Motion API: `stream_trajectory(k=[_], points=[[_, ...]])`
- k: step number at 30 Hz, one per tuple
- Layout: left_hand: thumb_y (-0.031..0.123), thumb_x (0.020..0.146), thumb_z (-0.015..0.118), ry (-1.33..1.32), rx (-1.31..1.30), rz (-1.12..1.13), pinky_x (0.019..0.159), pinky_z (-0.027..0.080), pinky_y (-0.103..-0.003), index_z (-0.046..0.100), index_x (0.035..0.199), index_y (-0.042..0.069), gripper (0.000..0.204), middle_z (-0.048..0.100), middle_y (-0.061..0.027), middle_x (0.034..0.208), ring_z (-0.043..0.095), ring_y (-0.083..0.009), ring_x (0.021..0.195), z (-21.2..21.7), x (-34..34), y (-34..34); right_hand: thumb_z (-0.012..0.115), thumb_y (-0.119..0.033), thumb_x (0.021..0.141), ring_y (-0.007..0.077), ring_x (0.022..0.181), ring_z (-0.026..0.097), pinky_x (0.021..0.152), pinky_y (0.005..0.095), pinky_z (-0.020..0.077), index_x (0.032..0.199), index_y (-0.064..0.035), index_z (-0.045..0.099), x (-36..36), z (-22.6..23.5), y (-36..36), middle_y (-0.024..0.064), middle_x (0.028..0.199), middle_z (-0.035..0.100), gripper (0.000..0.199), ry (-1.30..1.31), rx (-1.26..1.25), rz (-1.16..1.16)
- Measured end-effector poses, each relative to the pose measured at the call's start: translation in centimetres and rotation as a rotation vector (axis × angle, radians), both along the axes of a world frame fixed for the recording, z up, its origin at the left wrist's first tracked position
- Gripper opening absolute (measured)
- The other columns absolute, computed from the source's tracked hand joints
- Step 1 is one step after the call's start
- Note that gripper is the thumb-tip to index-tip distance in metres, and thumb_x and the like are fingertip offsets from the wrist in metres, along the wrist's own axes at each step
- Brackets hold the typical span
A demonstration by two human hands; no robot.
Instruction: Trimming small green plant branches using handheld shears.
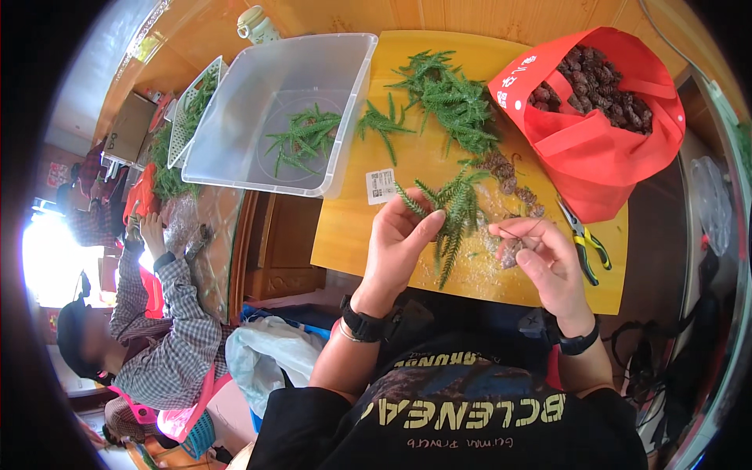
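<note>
Head view
Left hand (398, 239): grip pinched on green sprigs (454, 211), above yellow surface (352, 227) near its front edge.
Right hand (540, 254): grip grasped small pine cone (511, 252).
Open room: bare surface between clear bin (235, 133) and sprigs; pliers (583, 239) beside red bag (595, 157).

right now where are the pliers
In the head view the yellow-handled pliers lie on the right side of the yellow board, just below the red bag of pine cones and right of the right hand.
</note>
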State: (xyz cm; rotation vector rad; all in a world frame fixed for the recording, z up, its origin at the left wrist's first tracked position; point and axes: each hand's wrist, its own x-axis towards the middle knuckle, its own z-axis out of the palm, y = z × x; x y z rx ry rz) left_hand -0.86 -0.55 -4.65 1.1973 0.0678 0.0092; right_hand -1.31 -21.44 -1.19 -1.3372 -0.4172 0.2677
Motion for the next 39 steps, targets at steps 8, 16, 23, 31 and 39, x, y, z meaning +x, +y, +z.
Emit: stream_trajectory(k=[8, 16, 23, 31, 39], points=[[-0.008, 0.082, 0.057, -0.227, -0.004, 0.014, 0.079, 0.045, -0.022, 0.050, 0.106, -0.001, 0.026, 0.053, -0.0042, 0.099, 0.054, -0.0093, 0.091, 1.9, -0.7, -2.0, 0.056, -0.015, 0.087, 0.0138, 0.088, 0.054, 0.078, 0.0271, 0.0448, 0.106, 0.0026, 0.052, 0.3, 1.0, 0.2, 0.0177, 0.123, 0.047, 0.026, 0.004, 0.009, 0.083], [-0.010, 0.075, 0.056, -0.300, 0.177, -0.180, 0.077, 0.048, -0.026, 0.057, 0.105, -0.002, 0.031, 0.052, -0.0098, 0.109, 0.056, -0.0164, 0.093, 3.4, -1.6, -3.3, 0.059, -0.013, 0.085, 0.0136, 0.087, 0.054, 0.078, 0.0264, 0.0439, 0.104, 0.0048, 0.053, 1.1, 1.3, -0.3, 0.0148, 0.120, 0.047, 0.026, -0.109, -0.209, 0.132], [0.025, 0.073, 0.073, -0.284, 0.121, -0.271, 0.100, 0.031, -0.036, 0.029, 0.135, -0.001, 0.081, 0.046, -0.0161, 0.127, 0.046, -0.0231, 0.116, 4.4, 0.3, -0.6, 0.057, -0.007, 0.080, 0.0143, 0.071, 0.056, 0.063, 0.0251, 0.0459, 0.095, 0.0026, 0.054, 1.0, 1.3, -2.0, 0.0156, 0.097, 0.060, 0.018, 0.229, 0.160, 0.320], [-0.001, 0.074, 0.065, -0.081, -0.100, -0.560, 0.084, 0.045, -0.027, 0.047, 0.122, 0.001, 0.052, 0.057, -0.0054, 0.100, 0.054, -0.0118, 0.093, 3.9, -0.1, -1.8, 0.062, -0.026, 0.079, 0.0152, 0.068, 0.056, 0.059, 0.0248, 0.0438, 0.089, 0.0017, 0.053, 1.2, 1.0, -2.5, 0.0110, 0.092, 0.059, 0.030, 0.440, 0.279, 0.529], [-0.003, 0.075, 0.060, -0.016, -0.047, -0.371, 0.066, 0.045, -0.019, 0.049, 0.090, 0.006, 0.021, 0.056, -0.0056, 0.102, 0.054, -0.0065, 0.079, 4.2, -0.6, -2.0, 0.064, -0.037, 0.077, 0.0161, 0.060, 0.055, 0.056, 0.0227, 0.0440, 0.087, -0.0019, 0.050, 1.7, -0.3, -2.4, 0.0193, 0.087, 0.061, 0.039, 0.397, 0.262, 0.325]])
